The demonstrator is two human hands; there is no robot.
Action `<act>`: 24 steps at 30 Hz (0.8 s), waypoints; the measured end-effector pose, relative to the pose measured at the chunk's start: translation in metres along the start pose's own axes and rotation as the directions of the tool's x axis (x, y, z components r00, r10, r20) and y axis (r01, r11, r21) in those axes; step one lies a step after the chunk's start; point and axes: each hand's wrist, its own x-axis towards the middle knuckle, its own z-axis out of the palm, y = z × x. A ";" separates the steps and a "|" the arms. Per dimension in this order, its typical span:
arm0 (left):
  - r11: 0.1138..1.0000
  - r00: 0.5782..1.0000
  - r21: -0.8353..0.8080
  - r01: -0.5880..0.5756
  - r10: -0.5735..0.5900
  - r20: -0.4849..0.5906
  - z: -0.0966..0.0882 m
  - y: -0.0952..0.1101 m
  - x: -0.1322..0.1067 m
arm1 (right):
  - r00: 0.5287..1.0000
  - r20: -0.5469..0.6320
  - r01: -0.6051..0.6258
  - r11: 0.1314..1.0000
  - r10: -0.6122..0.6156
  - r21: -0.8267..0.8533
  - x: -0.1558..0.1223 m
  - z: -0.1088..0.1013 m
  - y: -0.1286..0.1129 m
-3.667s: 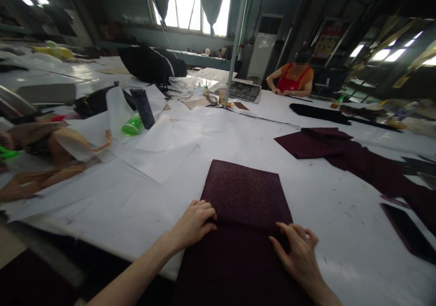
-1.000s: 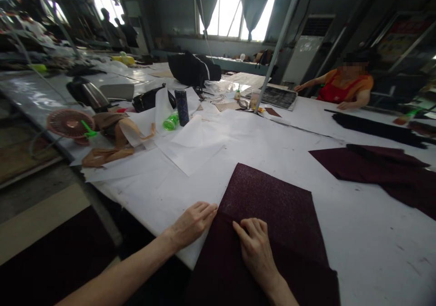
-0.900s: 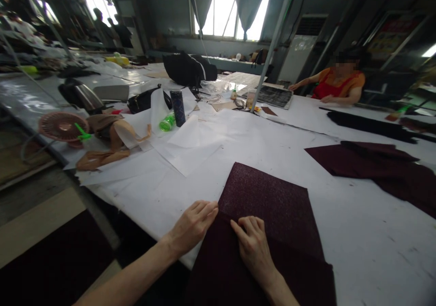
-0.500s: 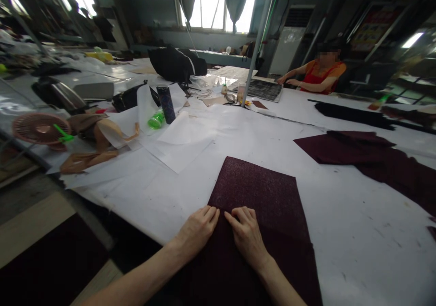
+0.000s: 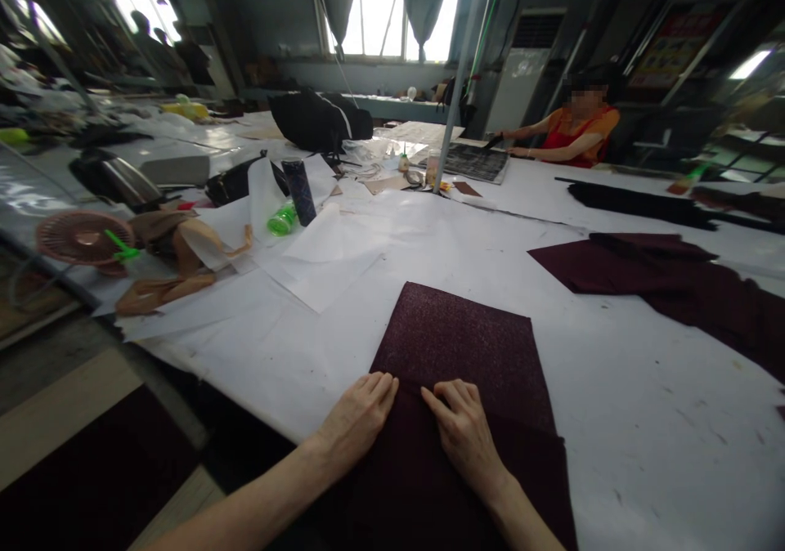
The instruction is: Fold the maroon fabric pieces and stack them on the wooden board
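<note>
Dark maroon fabric (image 5: 466, 330) lies on the white-covered table in front of me, its near part running down toward my body. A second layer of the same cloth crosses it, with an edge at the level of my fingers. My left hand (image 5: 361, 408) pinches this edge near the fabric's left side. A short way to the right, my right hand (image 5: 463, 428) has its fingers curled on the same edge, thumb and index close to the cloth. What lies beneath my fingertips is hidden.
More maroon fabric (image 5: 662, 277) is spread at the right, with black cloth (image 5: 638, 203) behind it. At left are a pink fan (image 5: 82, 236), paper sheets (image 5: 319, 273), a green bottle (image 5: 282, 220) and a dark cylinder (image 5: 298, 193). Across the table, a person (image 5: 570, 134) handles dark material. A pole (image 5: 454, 101) rises mid-table.
My right hand has slid a little to the right along the fabric edge, away from my left hand. My left hand has barely moved. The person across has shifted their hands.
</note>
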 end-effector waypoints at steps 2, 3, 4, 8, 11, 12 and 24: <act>1.000 1.000 0.008 0.013 -0.013 0.016 -0.002 0.003 0.001 | 1.000 0.000 0.002 1.000 -0.002 -0.004 -0.002 -0.003 0.002; 1.000 0.999 0.007 0.019 -0.019 0.026 -0.004 0.004 0.001 | 1.000 0.000 0.004 1.000 -0.004 -0.008 -0.003 -0.004 0.003; 1.000 0.999 0.004 0.023 -0.023 0.037 -0.005 0.005 0.002 | 1.000 -0.001 0.005 1.000 -0.005 -0.014 -0.004 -0.006 0.004; 1.000 0.999 -0.005 0.017 -0.017 0.046 -0.007 0.008 0.005 | 1.000 0.001 0.016 0.999 -0.016 -0.050 -0.009 -0.012 0.009; 1.000 1.000 -0.012 -0.025 0.025 0.017 -0.005 0.010 0.008 | 1.000 0.021 0.010 0.997 -0.008 -0.070 -0.015 -0.016 0.013; 0.999 0.999 -0.015 -0.030 0.030 0.014 -0.005 0.012 0.009 | 1.000 0.028 0.004 0.997 -0.002 -0.076 -0.017 -0.017 0.015; 0.997 0.997 -0.016 -0.081 0.081 -0.007 0.000 0.025 0.021 | 0.998 0.048 -0.029 0.996 0.033 -0.080 -0.028 -0.030 0.022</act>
